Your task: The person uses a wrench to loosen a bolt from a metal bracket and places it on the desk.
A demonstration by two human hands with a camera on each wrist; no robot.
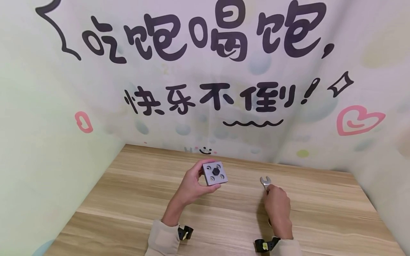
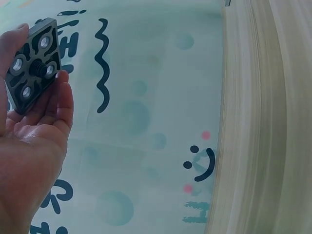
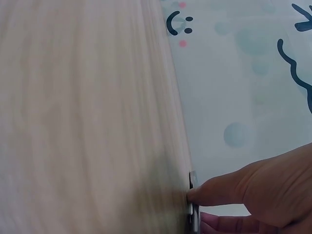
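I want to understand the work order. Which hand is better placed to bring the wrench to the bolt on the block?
The right hand, probably: it already holds the wrench on the table. The left hand is occupied with its grip on the metal block, bolt facing up.

My left hand [image 2: 34,141], palm open toward the camera, pinches a square dark metal block [image 2: 33,66] with four round holes and a central bolt between thumb and fingertips, before a pale printed backdrop [image 2: 146,122] and wooden tabletop [image 2: 268,122].
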